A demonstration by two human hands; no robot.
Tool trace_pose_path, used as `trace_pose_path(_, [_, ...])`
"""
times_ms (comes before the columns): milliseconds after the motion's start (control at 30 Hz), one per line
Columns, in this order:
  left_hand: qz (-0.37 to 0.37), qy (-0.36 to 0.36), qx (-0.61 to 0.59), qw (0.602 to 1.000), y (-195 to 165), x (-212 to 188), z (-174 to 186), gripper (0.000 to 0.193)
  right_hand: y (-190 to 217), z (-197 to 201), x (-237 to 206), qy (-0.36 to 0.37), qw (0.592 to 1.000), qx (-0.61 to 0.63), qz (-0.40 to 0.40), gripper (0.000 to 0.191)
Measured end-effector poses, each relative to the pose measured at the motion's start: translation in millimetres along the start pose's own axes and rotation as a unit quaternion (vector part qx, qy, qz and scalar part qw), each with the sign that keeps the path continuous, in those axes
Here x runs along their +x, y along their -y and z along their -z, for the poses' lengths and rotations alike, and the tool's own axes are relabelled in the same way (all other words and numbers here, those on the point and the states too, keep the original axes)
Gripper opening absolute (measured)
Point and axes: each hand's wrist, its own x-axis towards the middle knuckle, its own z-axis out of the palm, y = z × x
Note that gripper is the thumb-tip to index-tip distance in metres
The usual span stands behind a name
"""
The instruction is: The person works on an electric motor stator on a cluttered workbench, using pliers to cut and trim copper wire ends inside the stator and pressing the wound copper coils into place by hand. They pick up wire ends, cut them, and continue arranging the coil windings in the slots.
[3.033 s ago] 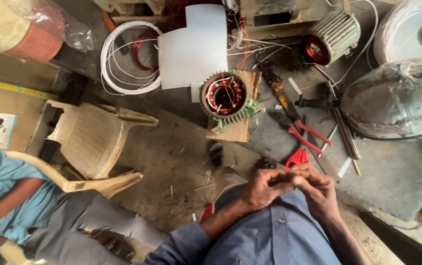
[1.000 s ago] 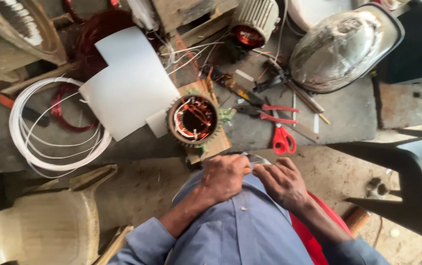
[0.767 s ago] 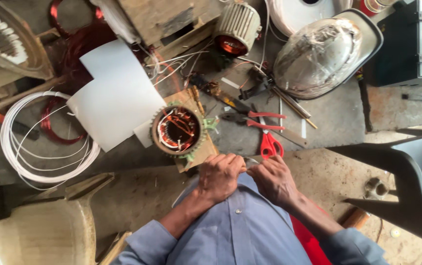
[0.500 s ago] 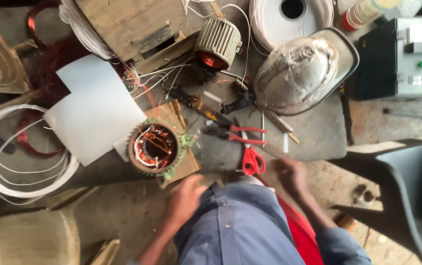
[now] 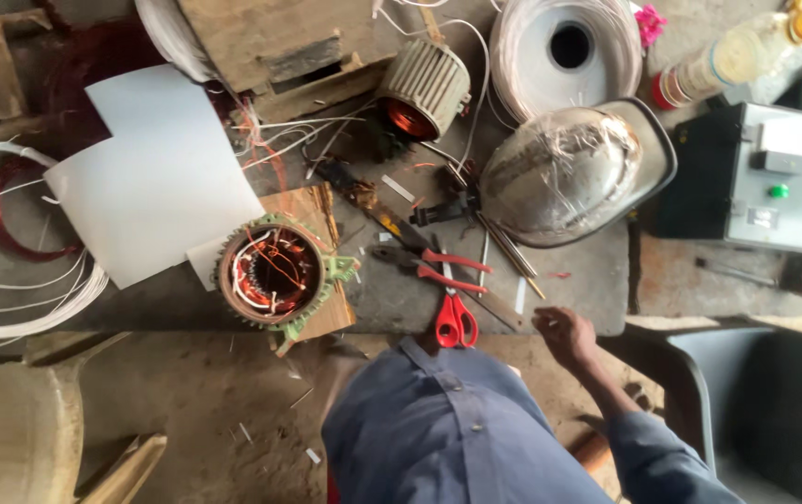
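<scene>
My right hand [image 5: 564, 336] hovers over the near edge of the grey work slab [image 5: 578, 299], fingers loosely curled, slightly blurred; nothing is clearly seen in it. Red-handled scissors [image 5: 455, 317] lie just left of it, with red-handled pliers [image 5: 429, 266] beyond them. A round motor stator [image 5: 275, 271] with copper windings rests on a wooden block [image 5: 312, 210] further left. My left hand is hidden behind my blue shirt [image 5: 457, 429].
A white sheet [image 5: 158, 177] lies left of the stator. A domed metal cover [image 5: 569, 173], a ribbed motor [image 5: 424, 89], a white wire spool [image 5: 569, 47] and a grey control box [image 5: 774, 177] fill the back. White wire loops [image 5: 9, 280] and a beige chair [image 5: 18, 429] are at left.
My hands, held together in front of my chest, have separated. The right hand moved right to the slab's edge, the left dropped out of sight. The view shifted towards the bench.
</scene>
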Motion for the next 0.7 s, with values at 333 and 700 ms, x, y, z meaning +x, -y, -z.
trace_pose_path(333, [-0.008,0.01,-0.014,1.0,2,19,9,0.032,34,-21,32,0.025,0.998,0.055,-0.03,0.027])
trace_pose_path(700, [-0.03,0.002,-0.042,0.999,-8,21,-24,0.034,99,-39,121,0.055,0.983,-0.162,-0.066,0.046])
